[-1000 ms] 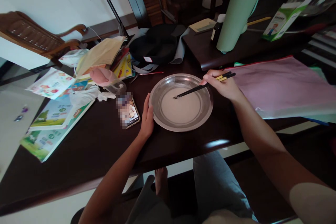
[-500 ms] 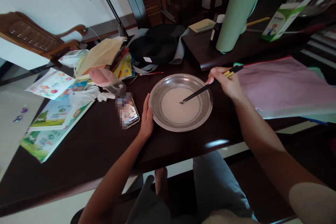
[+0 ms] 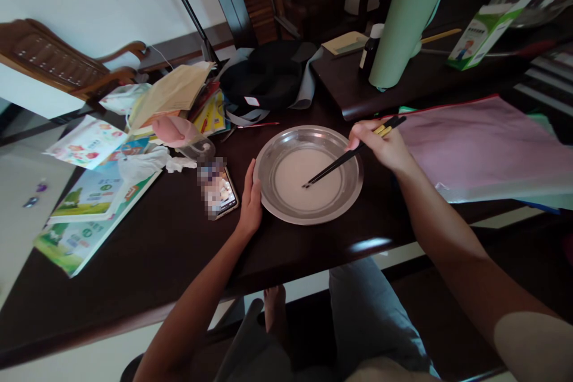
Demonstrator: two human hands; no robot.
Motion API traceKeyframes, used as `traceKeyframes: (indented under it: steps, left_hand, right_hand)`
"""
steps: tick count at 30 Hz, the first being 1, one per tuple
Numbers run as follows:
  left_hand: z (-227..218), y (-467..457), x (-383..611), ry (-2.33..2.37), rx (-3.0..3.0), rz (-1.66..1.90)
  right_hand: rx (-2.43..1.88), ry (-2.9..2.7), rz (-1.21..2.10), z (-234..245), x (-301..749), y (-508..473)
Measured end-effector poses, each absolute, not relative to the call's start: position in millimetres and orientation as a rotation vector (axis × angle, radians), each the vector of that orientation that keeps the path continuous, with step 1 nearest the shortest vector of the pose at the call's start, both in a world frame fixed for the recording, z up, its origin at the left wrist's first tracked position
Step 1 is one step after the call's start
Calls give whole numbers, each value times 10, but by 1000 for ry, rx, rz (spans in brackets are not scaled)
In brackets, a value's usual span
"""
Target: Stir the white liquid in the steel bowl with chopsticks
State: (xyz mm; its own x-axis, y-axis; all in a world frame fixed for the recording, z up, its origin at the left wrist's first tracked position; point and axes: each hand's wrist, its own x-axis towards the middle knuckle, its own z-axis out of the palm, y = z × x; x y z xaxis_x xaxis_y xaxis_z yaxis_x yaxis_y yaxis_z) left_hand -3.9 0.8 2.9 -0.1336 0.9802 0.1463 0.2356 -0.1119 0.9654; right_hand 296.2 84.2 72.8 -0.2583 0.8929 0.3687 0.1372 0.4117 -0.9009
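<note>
Beside the phone (image 3: 219,188), the left hand (image 3: 251,203) is laid, fingers straight, against the steel dish (image 3: 313,216) on the table (image 3: 170,245), apparently steadying it; chopsticks (image 3: 340,161), pinched in the right hand (image 3: 387,146), are dipped into its pale liquid (image 3: 290,182).

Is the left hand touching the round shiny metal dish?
Touching. The head view shows the left hand lying flat against the left rim of the round silver metal dish, with no gap between them.
</note>
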Motion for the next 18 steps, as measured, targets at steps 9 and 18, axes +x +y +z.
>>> traceKeyframes:
  steps: [9,18]
  left_hand:
    - [8,14,-45,1421,1405,1300]
    - [7,12,-48,1432,1398,1295]
  right_hand:
    - [-891,-1620,915,720,2981,851]
    - [-915,-1757,915,726,2941,829]
